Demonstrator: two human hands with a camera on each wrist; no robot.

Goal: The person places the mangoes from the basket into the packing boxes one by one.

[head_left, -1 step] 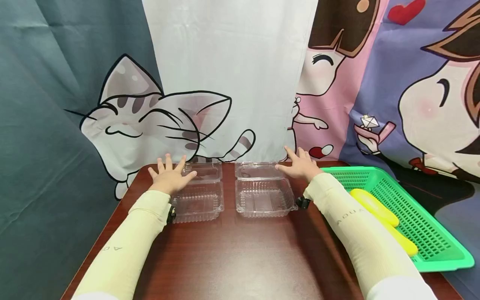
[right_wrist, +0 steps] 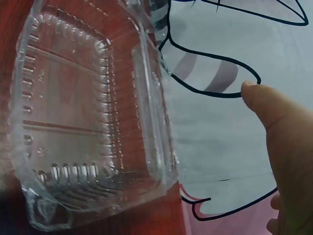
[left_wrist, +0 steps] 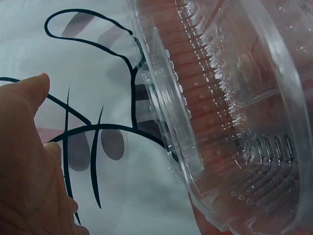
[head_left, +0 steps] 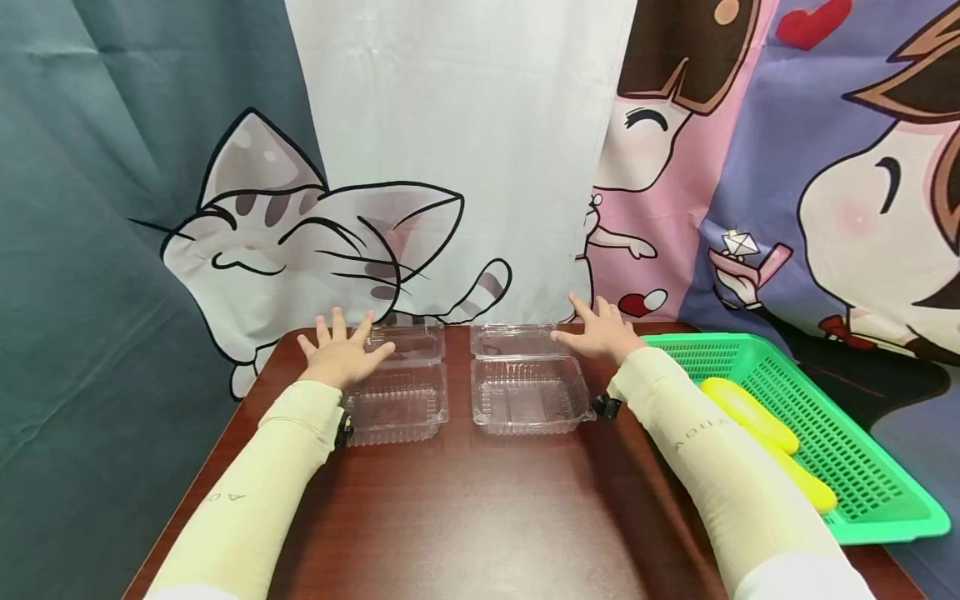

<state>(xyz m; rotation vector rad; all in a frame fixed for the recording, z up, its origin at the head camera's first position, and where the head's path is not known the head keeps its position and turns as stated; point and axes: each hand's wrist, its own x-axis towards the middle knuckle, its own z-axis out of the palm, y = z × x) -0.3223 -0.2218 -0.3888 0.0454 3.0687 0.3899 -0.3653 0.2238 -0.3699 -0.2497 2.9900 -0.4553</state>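
My left hand (head_left: 339,358) is held with its fingers spread above the left side of a clear plastic clamshell box (head_left: 397,408). Fingers apart, my right hand (head_left: 600,330) hovers by the back right corner of a second clear clamshell box (head_left: 528,396). Both boxes stand with lids folded back, and I see nothing inside them. In the left wrist view, the left thumb (left_wrist: 29,95) is clear of the ribbed box wall. The right wrist view likewise shows a gap between the right thumb (right_wrist: 276,110) and its box. Neither hand holds anything.
A green mesh basket (head_left: 892,531) sits on the right of the brown table (head_left: 480,517), partly behind the right forearm. Smooth yellow oblong things (head_left: 750,414) lie in it; their kind is unclear. A printed cartoon curtain (head_left: 480,150) hangs behind the table.
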